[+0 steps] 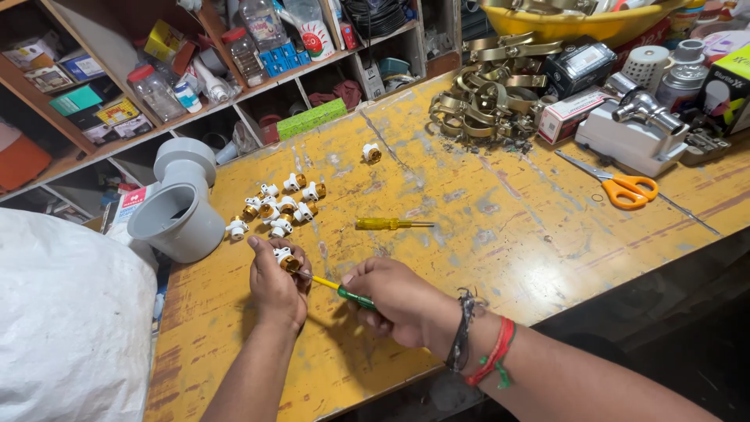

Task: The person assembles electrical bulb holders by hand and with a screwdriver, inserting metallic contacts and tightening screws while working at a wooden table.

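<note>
Landmark = worn yellow table [500, 234]. At its near edge, 2 hands. Left hand [275, 283] closed round 1 small white fitting w/ brass insert [286, 259], pinched in the fingers just above the tabletop. Right hand [394, 301] closed on 1 screwdriver, green/yellow handle [344, 293], shaft pointing left, tip at the fitting's brass end; exact contact too small to tell. Right wrist: 2 bands, 1 dark, 1 red w/ green.

Just beyond the left hand on the table: loose cluster of like white/brass fittings [277, 205], abt 11, some overlapping so count approx. 1 more fitting [371, 153] sits alone further in, well apart from the cluster. 1 second screwdriver, all yellow [391, 223], lies flat mid-table, untouched.

Table's left edge: 2 grey pipe couplers [178, 211], 1 behind the other, rear one partly hidden. Big white sack [70, 312] off the table's left, cut off by frame.

Right part of table: 1 pair orange-handled scissors [617, 186], lying shut. Beyond it 1 white box w/ a chrome tap [637, 125] on top.

Far side of table: heap of brass-coloured metal clamps [484, 98], tangled, can't count. 1 yellow basin [578, 19], top cut off. Boxes & jars at far right, partly out of frame.

Past the table's far-left edge: wooden shelves [156, 70] w/ jars, bottles, small boxes; contents too cluttered to count.
</note>
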